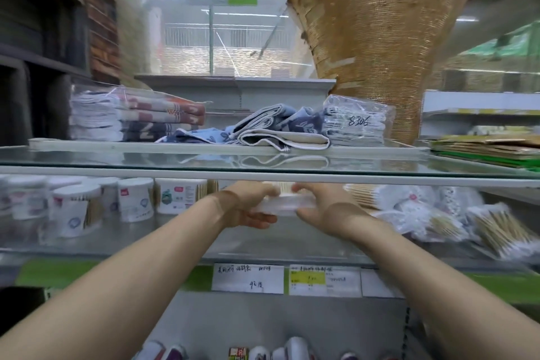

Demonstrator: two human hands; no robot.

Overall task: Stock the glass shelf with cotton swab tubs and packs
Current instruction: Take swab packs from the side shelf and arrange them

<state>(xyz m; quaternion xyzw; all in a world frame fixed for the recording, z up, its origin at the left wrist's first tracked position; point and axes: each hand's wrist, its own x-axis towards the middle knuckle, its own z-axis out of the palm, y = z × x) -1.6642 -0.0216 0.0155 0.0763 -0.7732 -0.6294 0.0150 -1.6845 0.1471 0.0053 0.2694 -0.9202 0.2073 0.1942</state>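
Beneath the upper glass pane, my left hand and right hand both grip one clear cotton swab tub over the glass shelf, between white tubs and bagged packs.

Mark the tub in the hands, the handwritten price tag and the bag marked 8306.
held tub (pixel 284 205): head view, on its clear front wall.
handwritten price tag (pixel 248 278): head view, middle of the white card.
bag marked 8306 (pixel 358 126): head view, on the clear wrap by the number.
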